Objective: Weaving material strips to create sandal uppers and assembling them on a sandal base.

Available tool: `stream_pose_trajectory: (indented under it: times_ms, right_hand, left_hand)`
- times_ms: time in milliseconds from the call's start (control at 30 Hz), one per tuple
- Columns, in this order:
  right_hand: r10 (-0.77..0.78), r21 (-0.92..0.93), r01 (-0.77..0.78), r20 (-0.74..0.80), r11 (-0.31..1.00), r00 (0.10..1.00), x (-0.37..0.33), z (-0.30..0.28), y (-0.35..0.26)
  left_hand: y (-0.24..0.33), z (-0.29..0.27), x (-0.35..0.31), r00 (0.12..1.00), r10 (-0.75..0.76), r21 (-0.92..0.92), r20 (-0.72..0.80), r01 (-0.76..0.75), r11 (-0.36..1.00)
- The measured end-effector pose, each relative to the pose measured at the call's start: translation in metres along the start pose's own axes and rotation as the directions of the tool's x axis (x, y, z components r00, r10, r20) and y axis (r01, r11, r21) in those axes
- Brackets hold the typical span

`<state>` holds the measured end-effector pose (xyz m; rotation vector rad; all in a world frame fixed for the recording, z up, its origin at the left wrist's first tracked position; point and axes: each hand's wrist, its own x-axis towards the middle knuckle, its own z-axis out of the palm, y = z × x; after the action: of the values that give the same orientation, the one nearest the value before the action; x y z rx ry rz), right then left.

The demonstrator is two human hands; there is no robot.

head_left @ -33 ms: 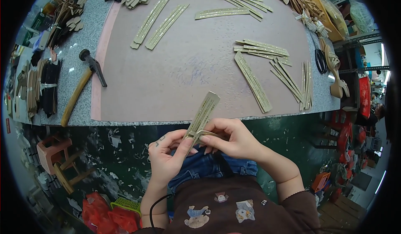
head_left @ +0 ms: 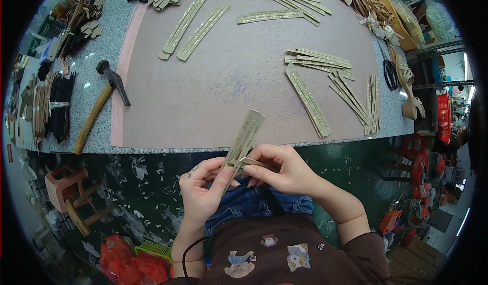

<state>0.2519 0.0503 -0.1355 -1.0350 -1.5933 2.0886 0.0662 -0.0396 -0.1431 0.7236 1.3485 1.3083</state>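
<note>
My left hand (head_left: pixel 206 187) pinches the lower part of a khaki strap piece (head_left: pixel 247 129) between thumb and fingers. The piece rises at a tilt over the table's front edge, with rows of small dots along it. My right hand (head_left: pixel 284 170) is closed on a thin, narrow strip (head_left: pixel 256 161) that crosses the strap piece near my left thumb. Whether this strip passes through the piece or only lies across it, I cannot tell. Both hands are close together above my lap, and several fingertips are hidden.
A mauve mat (head_left: pixel 203 97) covers most of the granite table (head_left: pixel 96 132). Similar strap pieces (head_left: pixel 307 100) lie in groups at the right, the back and upper left. A wooden-handled hammer (head_left: pixel 94 114) rests on the left, beside bundled strips (head_left: pixel 60 104). A sandal (head_left: pixel 409 94) stands at the right edge.
The strap piece's upper end has shifted slightly left and up, its face turned more toward me. My left hand has moved a little left. My right hand has hardly moved.
</note>
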Motion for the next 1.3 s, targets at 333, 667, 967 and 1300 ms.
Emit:
stream_pose_trajectory:
  times_ms: [333, 667, 967, 1300]
  right_hand:
    - [-0.075, 0.03, 0.076, -0.03, 0.997, 0.997, 0.004, 0.002, 0.0]
    - [-0.124, 0.056, 0.126, -0.039, 0.99, 0.992, 0.01, 0.006, 0.004]
    - [0.045, 0.123, -0.049, 0.029, 0.991, 0.999, 0.005, -0.003, 0.009]
    - [0.055, 0.17, -0.059, 0.029, 0.984, 0.998, 0.001, -0.009, 0.001]
  left_hand:
    - [-0.002, 0.004, 0.003, 0.999, 0.052, 0.113, -0.001, -0.051, 0.992]
    - [-0.005, 0.008, 0.007, 0.992, 0.127, 0.17, 0.003, -0.126, 0.977]
    - [0.001, 0.007, 0.007, 0.999, -0.015, 0.02, 0.031, 0.014, 1.0]
    - [-0.004, 0.003, 0.009, 0.999, -0.038, -0.147, -0.029, 0.033, 0.989]
